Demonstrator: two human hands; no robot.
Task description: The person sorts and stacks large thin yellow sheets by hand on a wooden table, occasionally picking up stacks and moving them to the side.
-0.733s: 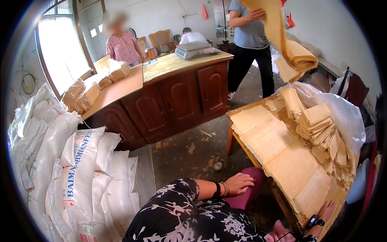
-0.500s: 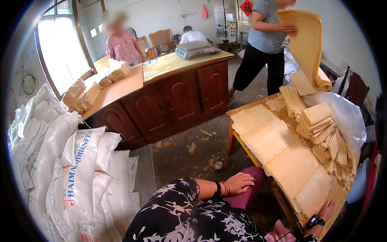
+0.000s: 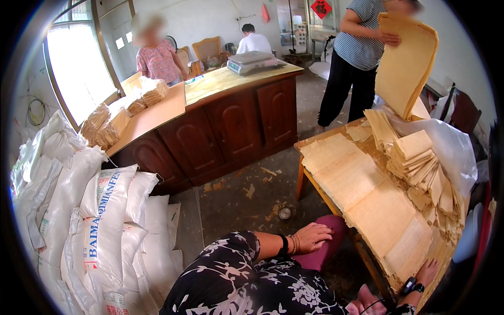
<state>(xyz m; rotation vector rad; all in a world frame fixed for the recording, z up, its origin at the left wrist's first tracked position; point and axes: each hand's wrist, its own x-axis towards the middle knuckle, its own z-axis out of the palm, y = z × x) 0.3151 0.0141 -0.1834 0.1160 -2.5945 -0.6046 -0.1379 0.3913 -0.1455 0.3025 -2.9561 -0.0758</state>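
My left hand [image 3: 313, 238] rests on my knee in maroon trousers, its fingers stretched out and holding nothing. On the wooden table's near right corner my right hand [image 3: 427, 272] lies flat and open, beside the near end of a long, thin tan sheet [image 3: 362, 191]. That sheet has rough edges and crease lines and spreads along the table's left side. To its right sits a loose pile of folded tan sheets [image 3: 415, 157] with broken flakes around. Across the table, a co-worker in a striped shirt holds a large tan sheet bundle [image 3: 405, 63] on edge.
Stacked white sacks [image 3: 113, 226] fill the left side. A dark wooden counter [image 3: 231, 123] bears a scale [image 3: 251, 63] and bagged tan bundles [image 3: 113, 126]. Clear plastic [image 3: 446, 139] lies at the table's far right. Flakes and a small round metal object [image 3: 284, 213] lie on the floor.
The co-worker's bundle has shifted right and now stands more squarely on the table, the co-worker leaning right with it. A seated person in white has raised their head. My hands have not moved.
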